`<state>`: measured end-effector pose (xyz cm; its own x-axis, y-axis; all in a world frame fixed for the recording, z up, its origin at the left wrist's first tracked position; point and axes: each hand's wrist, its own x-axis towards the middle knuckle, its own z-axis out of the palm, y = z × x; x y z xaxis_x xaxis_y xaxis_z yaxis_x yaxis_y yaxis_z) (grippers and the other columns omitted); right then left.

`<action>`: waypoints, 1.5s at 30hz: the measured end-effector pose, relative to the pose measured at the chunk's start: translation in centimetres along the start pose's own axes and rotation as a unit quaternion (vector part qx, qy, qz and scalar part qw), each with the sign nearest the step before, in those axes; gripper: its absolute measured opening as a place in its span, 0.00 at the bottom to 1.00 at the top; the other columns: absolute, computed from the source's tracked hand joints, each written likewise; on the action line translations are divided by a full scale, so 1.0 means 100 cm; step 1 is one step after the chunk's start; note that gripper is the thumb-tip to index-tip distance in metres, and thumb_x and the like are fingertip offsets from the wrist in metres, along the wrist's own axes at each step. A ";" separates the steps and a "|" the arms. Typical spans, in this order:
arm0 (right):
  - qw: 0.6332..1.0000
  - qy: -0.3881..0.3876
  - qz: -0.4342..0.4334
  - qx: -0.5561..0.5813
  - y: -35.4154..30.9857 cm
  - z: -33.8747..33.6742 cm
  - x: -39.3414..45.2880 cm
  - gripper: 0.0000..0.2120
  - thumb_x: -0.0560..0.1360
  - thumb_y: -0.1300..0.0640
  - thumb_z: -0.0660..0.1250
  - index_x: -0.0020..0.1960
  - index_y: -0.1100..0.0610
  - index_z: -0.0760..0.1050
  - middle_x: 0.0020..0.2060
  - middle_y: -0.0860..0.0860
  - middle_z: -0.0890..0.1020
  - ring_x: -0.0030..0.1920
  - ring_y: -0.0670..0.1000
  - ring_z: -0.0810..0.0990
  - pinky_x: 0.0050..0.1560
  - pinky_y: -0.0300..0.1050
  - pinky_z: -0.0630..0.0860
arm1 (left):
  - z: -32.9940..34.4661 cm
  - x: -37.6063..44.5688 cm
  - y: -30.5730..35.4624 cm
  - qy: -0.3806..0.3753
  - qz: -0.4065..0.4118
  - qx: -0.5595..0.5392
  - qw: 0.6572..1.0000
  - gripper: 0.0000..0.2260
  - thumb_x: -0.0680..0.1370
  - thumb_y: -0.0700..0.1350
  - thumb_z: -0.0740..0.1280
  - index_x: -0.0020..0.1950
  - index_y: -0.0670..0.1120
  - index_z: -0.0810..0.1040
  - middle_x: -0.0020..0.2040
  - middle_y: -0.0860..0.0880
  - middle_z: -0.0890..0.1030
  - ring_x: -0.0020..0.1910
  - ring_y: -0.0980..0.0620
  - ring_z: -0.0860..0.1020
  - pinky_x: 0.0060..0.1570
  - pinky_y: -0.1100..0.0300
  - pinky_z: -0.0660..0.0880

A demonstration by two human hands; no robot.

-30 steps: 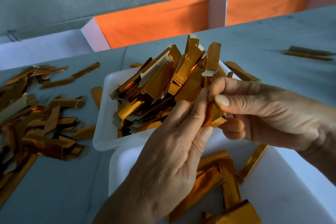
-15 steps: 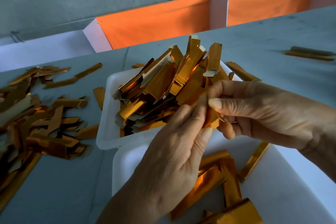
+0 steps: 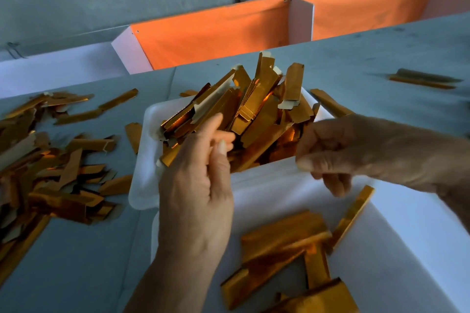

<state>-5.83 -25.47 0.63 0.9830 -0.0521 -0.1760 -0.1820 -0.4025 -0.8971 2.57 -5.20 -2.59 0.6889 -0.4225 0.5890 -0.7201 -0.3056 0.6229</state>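
A white tray (image 3: 142,185) in the middle holds a tall heap of gold foil card strips (image 3: 254,114). A second white tray (image 3: 407,249), nearer to me, holds a few folded gold pieces (image 3: 282,239). My left hand (image 3: 201,185) hovers at the heap's near left side, its fingertips close to the strips and nothing in it. Over the edge where the two trays meet is my right hand (image 3: 356,152); it is blurred, its fingers are loosely curled, and no strip shows in it.
Many loose gold strips (image 3: 50,165) lie scattered on the grey table (image 3: 76,274) at the left. Two more strips (image 3: 424,79) lie at the far right. An orange cloth barrier (image 3: 216,35) with white posts runs behind the table.
Both hands were pinching one gold piece together above the near tray. Now they have parted: the left moved left toward the heap, the right moved right, and neither holds the piece.
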 end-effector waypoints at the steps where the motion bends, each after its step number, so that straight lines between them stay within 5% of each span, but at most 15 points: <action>1: 0.998 0.044 -0.025 0.022 0.001 0.001 0.000 0.10 0.67 0.49 0.70 0.42 0.55 0.79 0.31 0.51 0.81 0.30 0.49 0.81 0.32 0.36 0.76 | 0.001 0.004 0.001 0.024 -0.004 0.005 1.000 0.14 0.82 0.42 0.58 0.66 0.47 0.74 0.52 0.56 0.81 0.50 0.64 0.78 0.48 0.80 0.67; 4: 0.977 0.179 -0.107 0.052 -0.003 0.012 0.006 0.03 0.71 0.55 0.70 0.43 0.53 0.79 0.32 0.50 0.82 0.32 0.46 0.82 0.36 0.38 0.77 | 0.003 0.006 0.003 0.033 -0.009 0.048 0.998 0.15 0.79 0.37 0.60 0.64 0.46 0.75 0.51 0.55 0.81 0.48 0.68 0.75 0.47 0.83 0.66; 7: 0.943 0.264 -0.125 -0.162 -0.004 0.029 0.027 0.04 0.76 0.56 0.66 0.46 0.49 0.78 0.37 0.42 0.82 0.40 0.37 0.80 0.41 0.28 0.75 | 0.006 0.005 0.003 0.011 -0.015 0.074 0.997 0.16 0.78 0.34 0.61 0.64 0.45 0.75 0.51 0.53 0.81 0.46 0.66 0.75 0.47 0.84 0.65; 9: 0.924 0.236 -0.123 -0.274 -0.010 0.034 0.042 0.08 0.78 0.57 0.64 0.54 0.50 0.78 0.46 0.46 0.81 0.46 0.42 0.79 0.47 0.32 0.75 | 0.007 0.006 0.004 -0.004 -0.025 0.086 0.996 0.16 0.78 0.34 0.61 0.64 0.45 0.75 0.52 0.52 0.81 0.48 0.61 0.76 0.47 0.83 0.65; 12: 0.903 0.159 -0.054 -0.394 -0.015 0.036 0.067 0.11 0.80 0.54 0.60 0.61 0.48 0.74 0.52 0.50 0.79 0.53 0.52 0.77 0.54 0.50 0.77 | 0.009 0.005 0.008 -0.032 -0.021 0.103 0.994 0.17 0.76 0.34 0.60 0.63 0.44 0.76 0.51 0.51 0.81 0.51 0.58 0.76 0.50 0.82 0.64; 17: 0.856 0.038 0.019 -0.515 -0.024 0.039 0.083 0.14 0.81 0.56 0.57 0.65 0.54 0.71 0.54 0.53 0.79 0.53 0.52 0.78 0.55 0.46 0.77 | 0.010 0.001 0.005 -0.071 -0.028 0.119 0.990 0.17 0.78 0.35 0.60 0.64 0.48 0.75 0.54 0.54 0.80 0.54 0.59 0.76 0.44 0.78 0.69; 22: 0.847 0.057 0.014 -0.528 -0.025 0.035 0.080 0.16 0.80 0.60 0.60 0.66 0.51 0.73 0.54 0.53 0.77 0.54 0.52 0.77 0.55 0.46 0.77 | 0.011 0.002 0.005 -0.071 -0.021 0.125 0.989 0.17 0.77 0.36 0.60 0.64 0.48 0.75 0.54 0.53 0.80 0.54 0.57 0.76 0.47 0.73 0.70; 27: 0.869 0.247 -0.051 -0.426 -0.014 0.019 0.074 0.05 0.78 0.58 0.65 0.50 0.49 0.76 0.53 0.51 0.75 0.51 0.53 0.76 0.50 0.46 0.77 | 0.010 0.004 0.005 -0.028 -0.030 0.126 0.991 0.18 0.75 0.33 0.62 0.63 0.45 0.76 0.53 0.51 0.79 0.53 0.55 0.76 0.47 0.74 0.69; 31: 0.892 0.126 -0.010 -0.435 -0.005 0.021 0.071 0.14 0.77 0.52 0.66 0.62 0.44 0.74 0.53 0.47 0.78 0.54 0.51 0.77 0.52 0.46 0.77 | 0.012 0.002 0.004 -0.043 -0.042 0.146 0.987 0.17 0.76 0.35 0.62 0.64 0.45 0.76 0.55 0.49 0.77 0.55 0.53 0.74 0.52 0.65 0.71; 36: 0.846 0.106 -0.014 -0.523 -0.015 0.019 0.077 0.13 0.76 0.55 0.66 0.60 0.46 0.77 0.50 0.48 0.75 0.52 0.51 0.75 0.49 0.44 0.76 | 0.012 0.002 0.006 -0.039 -0.042 0.144 0.988 0.18 0.76 0.35 0.61 0.64 0.46 0.75 0.55 0.50 0.78 0.57 0.53 0.73 0.57 0.58 0.72; 39: 0.892 0.183 -0.057 -0.410 -0.021 0.012 0.072 0.02 0.75 0.54 0.68 0.46 0.47 0.75 0.44 0.47 0.75 0.46 0.49 0.77 0.41 0.36 0.73 | 0.011 0.003 0.006 -0.016 -0.035 0.145 0.989 0.18 0.75 0.34 0.62 0.63 0.45 0.75 0.54 0.49 0.78 0.56 0.52 0.74 0.56 0.62 0.69; 41: 0.947 0.231 -0.058 -0.215 -0.021 0.008 0.065 0.07 0.75 0.55 0.70 0.41 0.47 0.74 0.37 0.44 0.77 0.35 0.47 0.80 0.29 0.32 0.73 | 0.012 0.004 0.005 0.003 -0.035 0.135 0.990 0.17 0.76 0.34 0.62 0.64 0.45 0.74 0.55 0.49 0.77 0.56 0.53 0.74 0.54 0.69 0.68; 43: 0.978 0.199 -0.043 0.044 -0.021 0.009 0.054 0.03 0.75 0.57 0.70 0.45 0.52 0.75 0.32 0.46 0.81 0.30 0.44 0.82 0.27 0.34 0.75 | 0.013 0.005 0.004 0.009 -0.036 0.120 0.992 0.17 0.77 0.35 0.62 0.65 0.45 0.73 0.56 0.49 0.76 0.55 0.57 0.73 0.50 0.78 0.67; 45: 0.971 0.123 -0.024 0.204 -0.019 0.012 0.047 0.06 0.76 0.57 0.67 0.52 0.57 0.75 0.36 0.49 0.85 0.37 0.45 0.85 0.30 0.36 0.77 | 0.013 0.006 0.004 0.003 -0.039 0.110 0.993 0.16 0.78 0.37 0.62 0.66 0.45 0.73 0.57 0.49 0.76 0.54 0.58 0.72 0.48 0.82 0.65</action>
<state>-0.93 -23.85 0.98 0.9572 -0.2800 -0.0734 -0.0814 -0.0171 -0.9965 2.59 -6.68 -2.72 0.7434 -0.3858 0.5464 -0.6648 -0.5162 0.5400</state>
